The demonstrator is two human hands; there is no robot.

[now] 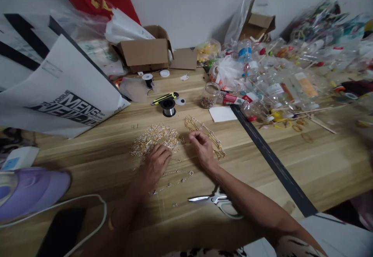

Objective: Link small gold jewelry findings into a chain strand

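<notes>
My left hand point(155, 163) rests on the wooden table point(305, 159) with its fingers curled at the near edge of a pile of small gold and clear beaded pieces point(155, 137). My right hand point(201, 145) lies just right of the pile, fingertips pinched together; what they hold is too small to make out. A heap of gold chain links point(207, 132) lies beside and behind the right hand. Two short beaded strands point(173, 179) lie on the table below my left hand. Scissors point(217, 201) lie under my right forearm.
A long black ruler point(271, 159) runs diagonally on the right. A wire spool point(168, 107), a yellow utility knife point(163, 98) and a small bead jar point(209, 95) stand behind the pile. Plastic bottles and clutter point(285, 82) fill the far right; a white paper bag point(67, 93) and a purple object point(29, 191) sit left.
</notes>
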